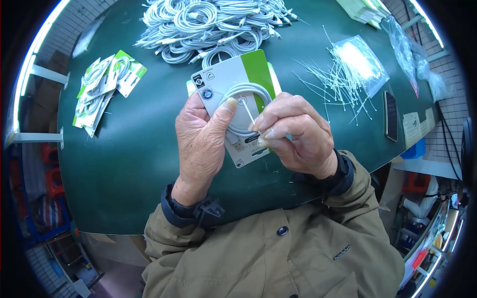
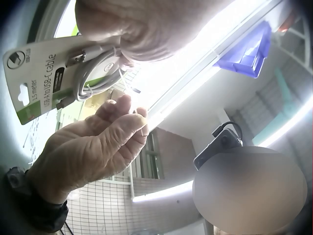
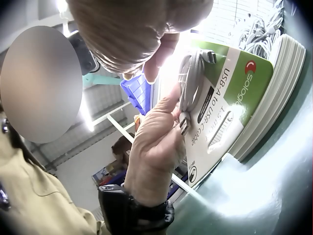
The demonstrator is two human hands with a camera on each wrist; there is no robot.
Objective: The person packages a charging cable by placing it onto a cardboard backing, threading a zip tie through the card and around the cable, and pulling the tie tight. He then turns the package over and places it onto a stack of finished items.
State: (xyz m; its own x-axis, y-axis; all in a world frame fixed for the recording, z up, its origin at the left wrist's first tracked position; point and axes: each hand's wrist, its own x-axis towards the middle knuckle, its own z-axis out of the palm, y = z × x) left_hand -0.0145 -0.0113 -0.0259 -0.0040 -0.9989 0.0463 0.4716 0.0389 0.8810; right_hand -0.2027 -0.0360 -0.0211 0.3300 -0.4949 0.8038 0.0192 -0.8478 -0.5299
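My left hand [image 1: 198, 141] grips a green-and-white USB cable card [image 1: 218, 82] over the table, its thumb lying on a coiled white cable [image 1: 243, 88] on the card's face. In the right wrist view, a thick stack of cards [image 3: 286, 73] shows behind the front card. A thin white cable tie [image 1: 249, 110] stands out from the coil. My right hand [image 1: 304, 134] pinches the tie's end between thumb and fingers, close over the coil's lower right side. The cable's USB-A plug [image 3: 184, 125] hangs beside the left fingers.
A large heap of coiled white cables [image 1: 208, 25] lies at the back. Carded cables [image 1: 102, 84] are piled at left. Loose cable ties [image 1: 333, 82] spread beside a clear plastic bag [image 1: 362, 64] at right, with a phone [image 1: 391, 115] near the table's right edge.
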